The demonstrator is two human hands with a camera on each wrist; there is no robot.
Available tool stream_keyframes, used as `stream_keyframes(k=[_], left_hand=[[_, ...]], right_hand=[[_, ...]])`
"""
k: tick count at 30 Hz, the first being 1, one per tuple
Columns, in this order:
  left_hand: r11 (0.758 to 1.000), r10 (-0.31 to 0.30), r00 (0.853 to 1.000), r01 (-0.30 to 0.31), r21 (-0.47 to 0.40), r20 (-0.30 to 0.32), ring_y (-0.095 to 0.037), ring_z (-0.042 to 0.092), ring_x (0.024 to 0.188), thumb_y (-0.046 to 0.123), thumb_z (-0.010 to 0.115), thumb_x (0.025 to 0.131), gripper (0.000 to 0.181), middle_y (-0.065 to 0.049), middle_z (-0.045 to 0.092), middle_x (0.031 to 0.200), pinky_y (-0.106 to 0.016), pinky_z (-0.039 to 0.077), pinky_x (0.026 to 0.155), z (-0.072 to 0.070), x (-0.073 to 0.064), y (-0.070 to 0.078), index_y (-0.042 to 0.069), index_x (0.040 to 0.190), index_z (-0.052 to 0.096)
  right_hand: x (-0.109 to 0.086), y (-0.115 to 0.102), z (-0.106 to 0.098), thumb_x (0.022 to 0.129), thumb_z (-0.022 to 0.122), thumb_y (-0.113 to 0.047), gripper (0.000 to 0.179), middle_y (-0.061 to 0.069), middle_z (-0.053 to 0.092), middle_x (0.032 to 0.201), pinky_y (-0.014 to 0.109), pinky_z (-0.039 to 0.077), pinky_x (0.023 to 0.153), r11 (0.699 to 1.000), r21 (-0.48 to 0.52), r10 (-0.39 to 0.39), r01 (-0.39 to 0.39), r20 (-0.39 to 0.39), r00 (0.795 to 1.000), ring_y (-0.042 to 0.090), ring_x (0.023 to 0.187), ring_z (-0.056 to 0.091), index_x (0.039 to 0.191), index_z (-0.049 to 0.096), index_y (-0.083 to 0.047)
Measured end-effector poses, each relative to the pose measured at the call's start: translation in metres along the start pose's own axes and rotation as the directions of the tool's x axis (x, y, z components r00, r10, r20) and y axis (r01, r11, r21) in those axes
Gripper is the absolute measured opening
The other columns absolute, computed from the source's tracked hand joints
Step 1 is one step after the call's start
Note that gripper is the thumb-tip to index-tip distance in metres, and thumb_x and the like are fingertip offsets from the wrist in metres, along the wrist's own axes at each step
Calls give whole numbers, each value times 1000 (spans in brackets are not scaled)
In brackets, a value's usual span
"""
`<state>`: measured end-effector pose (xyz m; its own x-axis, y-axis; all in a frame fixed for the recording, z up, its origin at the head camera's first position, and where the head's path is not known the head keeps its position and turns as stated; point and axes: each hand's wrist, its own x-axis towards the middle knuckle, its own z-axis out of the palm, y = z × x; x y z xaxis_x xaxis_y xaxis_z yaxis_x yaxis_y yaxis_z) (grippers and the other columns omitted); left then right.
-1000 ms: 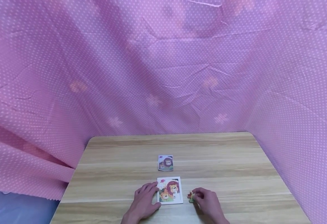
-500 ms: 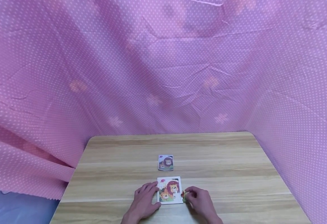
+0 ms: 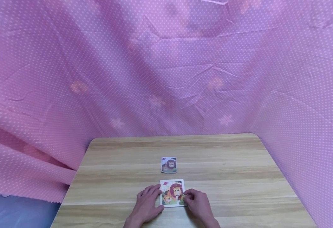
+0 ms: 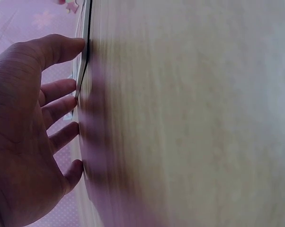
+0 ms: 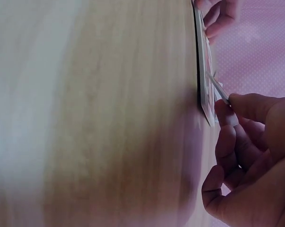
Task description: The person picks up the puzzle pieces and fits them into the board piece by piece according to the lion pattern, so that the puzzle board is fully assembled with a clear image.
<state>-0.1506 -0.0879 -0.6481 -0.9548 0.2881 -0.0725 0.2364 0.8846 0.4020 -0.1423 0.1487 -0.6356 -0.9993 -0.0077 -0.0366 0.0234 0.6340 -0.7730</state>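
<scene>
On the table lies a jigsaw puzzle (image 3: 170,193) in a white frame, with a lion and a smaller animal on it. My left hand (image 3: 147,202) rests along its left side, fingertips and thumb touching the frame; the left wrist view shows the fingers (image 4: 62,109) fairly straight. Between thumb and fingers my right hand (image 3: 198,204) pinches a green and yellow puzzle piece (image 3: 182,199) over the puzzle's lower right part. From the side, in the right wrist view, the thin piece (image 5: 219,88) is tilted, its far edge down at the puzzle.
Behind the puzzle lies a small picture card (image 3: 168,165) with the same lion scene. The wooden table (image 3: 226,164) has rounded back corners. A pink dotted cloth (image 3: 166,79) hangs around its back and sides.
My right hand has moved left with the puzzle piece, from the table beside the puzzle to over its lower right part. The left hand has stayed in place.
</scene>
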Motion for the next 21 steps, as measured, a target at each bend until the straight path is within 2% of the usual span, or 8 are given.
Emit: stream_keyframes(k=[6, 12, 21], left_hand=[[1000, -5, 1000, 5, 0, 11, -28, 39, 135, 51, 68, 77, 54, 3, 46, 147, -63, 33, 102, -1, 1, 0, 24, 123, 61], [1000, 3, 1000, -3, -1, 0, -28, 39, 136, 49, 68, 77, 54, 3, 45, 148, -62, 32, 104, -1, 0, 1, 23, 124, 60], [1000, -9, 1000, 9, -16, 15, -28, 38, 136, 49, 68, 77, 55, 3, 45, 148, -63, 31, 104, -2, 0, 2, 23, 125, 60]], right_hand=[[2, -3, 6, 77, 72, -11, 13, -12, 61, 66, 17, 38, 51, 998, -33, 44, -45, -40, 998, 2, 55, 49, 87, 73, -19], [4, -3, 10, 76, 72, -13, 12, -14, 60, 63, 17, 37, 53, 997, -67, 23, -29, -78, 997, 0, 54, 48, 84, 74, -20], [4, -4, 8, 78, 76, -19, 6, -14, 63, 66, 17, 41, 56, 993, -112, 16, -25, -83, 996, -1, 59, 51, 82, 74, -23]])
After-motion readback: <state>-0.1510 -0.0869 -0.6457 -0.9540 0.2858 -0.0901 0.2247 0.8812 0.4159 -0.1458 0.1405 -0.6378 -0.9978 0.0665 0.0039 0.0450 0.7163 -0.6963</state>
